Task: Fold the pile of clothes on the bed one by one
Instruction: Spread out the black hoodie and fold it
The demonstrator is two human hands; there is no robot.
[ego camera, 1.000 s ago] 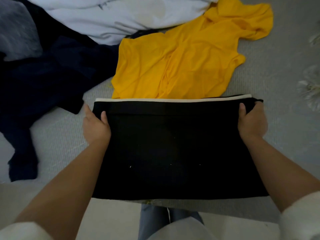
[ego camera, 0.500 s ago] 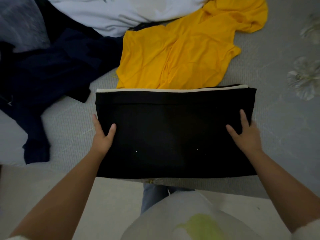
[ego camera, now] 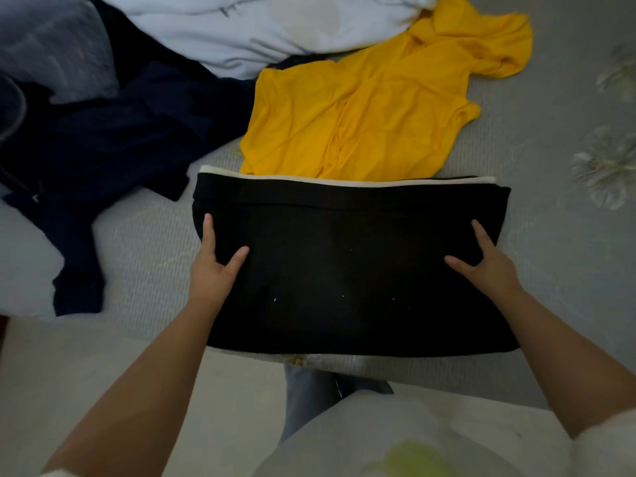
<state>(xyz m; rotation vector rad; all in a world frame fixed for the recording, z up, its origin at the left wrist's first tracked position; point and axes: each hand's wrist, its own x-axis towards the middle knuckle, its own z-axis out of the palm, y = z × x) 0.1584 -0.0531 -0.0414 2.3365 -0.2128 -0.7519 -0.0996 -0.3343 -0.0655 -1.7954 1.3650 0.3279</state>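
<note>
A black garment [ego camera: 347, 263], folded into a wide rectangle with a white stripe along its far edge, lies flat on the grey bed [ego camera: 148, 249] in front of me. My left hand [ego camera: 215, 266] rests flat on its left part, fingers spread. My right hand [ego camera: 485, 259] rests flat on its right part, fingers also apart. Neither hand grips the cloth. Beyond it lies a crumpled yellow shirt [ego camera: 364, 108]. A dark navy garment [ego camera: 110, 146] sprawls at the left, and a white garment [ego camera: 261, 25] lies at the back.
A grey-blue cloth [ego camera: 51, 46] sits at the far left corner. Pale flower prints [ego camera: 605, 166] mark the bedspread at the right. The near bed edge [ego camera: 344, 368] runs just below the black garment, with my jeans [ego camera: 309, 394] and the floor under it.
My hands let go of the garment's far corners, slid back toward me and now lie flat with spread fingers on the black garment, which has settled onto the bed.
</note>
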